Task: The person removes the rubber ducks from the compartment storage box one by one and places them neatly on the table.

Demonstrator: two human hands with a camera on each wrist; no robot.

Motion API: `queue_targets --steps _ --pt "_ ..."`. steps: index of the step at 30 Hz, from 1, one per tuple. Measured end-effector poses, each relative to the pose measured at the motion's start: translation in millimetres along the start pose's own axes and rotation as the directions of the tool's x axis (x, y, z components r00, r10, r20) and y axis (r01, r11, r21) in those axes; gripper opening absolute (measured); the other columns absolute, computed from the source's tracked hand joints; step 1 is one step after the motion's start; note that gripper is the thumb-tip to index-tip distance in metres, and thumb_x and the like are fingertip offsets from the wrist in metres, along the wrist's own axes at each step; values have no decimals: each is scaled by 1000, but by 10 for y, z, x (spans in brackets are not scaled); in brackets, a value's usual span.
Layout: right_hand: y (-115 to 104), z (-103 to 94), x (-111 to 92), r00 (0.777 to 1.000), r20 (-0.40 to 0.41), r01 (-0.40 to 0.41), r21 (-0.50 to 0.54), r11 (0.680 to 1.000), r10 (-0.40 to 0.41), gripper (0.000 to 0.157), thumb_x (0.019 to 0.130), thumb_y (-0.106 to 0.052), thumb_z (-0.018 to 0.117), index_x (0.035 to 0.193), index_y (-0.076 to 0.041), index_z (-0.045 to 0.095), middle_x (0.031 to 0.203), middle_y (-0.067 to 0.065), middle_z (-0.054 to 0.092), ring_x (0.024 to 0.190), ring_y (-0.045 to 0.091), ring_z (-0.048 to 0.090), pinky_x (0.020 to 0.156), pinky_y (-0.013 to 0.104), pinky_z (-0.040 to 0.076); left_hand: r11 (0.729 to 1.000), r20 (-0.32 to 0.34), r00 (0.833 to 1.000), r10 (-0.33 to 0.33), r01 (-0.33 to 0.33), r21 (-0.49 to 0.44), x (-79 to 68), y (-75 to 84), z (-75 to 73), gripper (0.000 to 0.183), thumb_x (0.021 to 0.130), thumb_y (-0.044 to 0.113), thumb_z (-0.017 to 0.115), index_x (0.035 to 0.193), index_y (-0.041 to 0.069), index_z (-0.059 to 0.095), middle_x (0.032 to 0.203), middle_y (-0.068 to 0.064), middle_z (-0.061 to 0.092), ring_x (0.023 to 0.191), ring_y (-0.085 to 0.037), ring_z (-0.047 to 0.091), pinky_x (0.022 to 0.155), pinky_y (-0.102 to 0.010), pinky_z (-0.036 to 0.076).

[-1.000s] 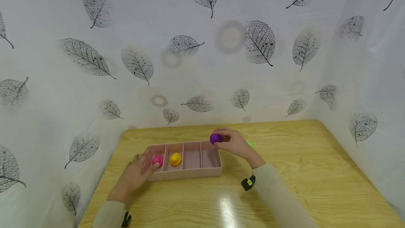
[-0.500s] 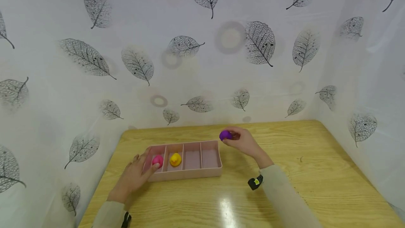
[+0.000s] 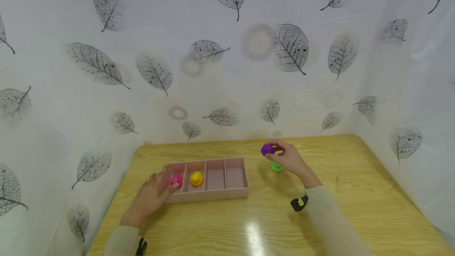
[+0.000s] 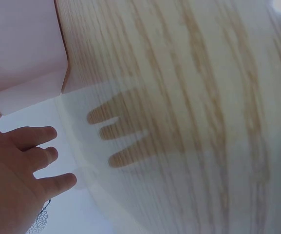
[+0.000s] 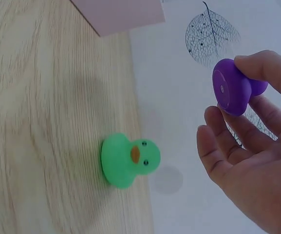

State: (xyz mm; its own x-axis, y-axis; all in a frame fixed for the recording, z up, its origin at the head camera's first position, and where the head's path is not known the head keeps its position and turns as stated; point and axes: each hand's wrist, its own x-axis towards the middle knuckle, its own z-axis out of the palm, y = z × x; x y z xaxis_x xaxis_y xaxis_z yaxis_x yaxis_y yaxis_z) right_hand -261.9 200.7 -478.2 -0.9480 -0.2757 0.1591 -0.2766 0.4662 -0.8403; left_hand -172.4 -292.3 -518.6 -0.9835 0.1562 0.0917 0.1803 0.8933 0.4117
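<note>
Wood-grain worktop (image 3: 355, 177), leaf-print sheeting (image 3: 234, 86) behind. Purple toy duck (image 5: 230, 87): pinched in right hand (image 3: 290, 160), raised beside green toy duck (image 5: 118, 161); probably light, soft, best held round body. Left hand (image 3: 151, 198): fingers extended at divided tray (image 3: 207, 196), contact unclear.

Purple duck (image 5: 232, 88), pink tray (image 3: 213, 196), yellow wood-grained table (image 3: 209, 228), white leaf-printed backdrop (image 3: 227, 86)

Leaf-printed white sheeting (image 3: 234, 86) around wood-grain table (image 3: 199, 228); bright glare (image 3: 254, 236).
</note>
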Motion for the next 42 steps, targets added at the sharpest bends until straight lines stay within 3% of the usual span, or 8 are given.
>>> queue_targets --steps 14,22,27,36,42 --pt "252 -309 -200 997 -30 -68 -35 997 67 49 100 -23 74 144 -5 61 139 24 65 118 40 66 87 36 57 1000 5 1000 -8 8 -3 -1 12 -6 82 106 56 51 169 10 22 161 -26 46 145 -67 35 110 -84 33" --pt "434 -421 -292 996 -52 -71 -77 994 67 46 101 -18 72 143 -2 61 139 27 64 116 42 67 88 32 57 1000 15 1000 -14 14 -5 -1 17 -13 83 106 57 50 169 11 22 160 -26 46 145 -67 35 112 -83 32" --pt "556 -452 -356 994 -61 -92 -114 989 85 44 102 -15 69 142 0 60 139 28 64 117 41 67 91 38 56 1000 11 1000 -16 16 1 -1 18 -6 83 106 57 50 170 13 21 160 -26 47 145 -67 36 111 -83 33" --pt "655 -460 -409 990 -72 -133 -154 979 123 41 100 -14 70 139 -4 63 137 24 66 114 37 66 86 35 52 1000 21 999 -25 25 1 -10 3 1 83 106 59 49 170 16 18 161 -26 46 145 -67 35 111 -83 32" --pt "714 -447 -413 988 -71 -151 -181 972 141 42 99 -16 71 138 -4 63 138 24 66 116 37 65 92 41 53 1000 30 999 -31 31 2 -10 -4 1 83 106 59 49 171 18 16 162 -25 45 146 -67 34 109 -84 33"
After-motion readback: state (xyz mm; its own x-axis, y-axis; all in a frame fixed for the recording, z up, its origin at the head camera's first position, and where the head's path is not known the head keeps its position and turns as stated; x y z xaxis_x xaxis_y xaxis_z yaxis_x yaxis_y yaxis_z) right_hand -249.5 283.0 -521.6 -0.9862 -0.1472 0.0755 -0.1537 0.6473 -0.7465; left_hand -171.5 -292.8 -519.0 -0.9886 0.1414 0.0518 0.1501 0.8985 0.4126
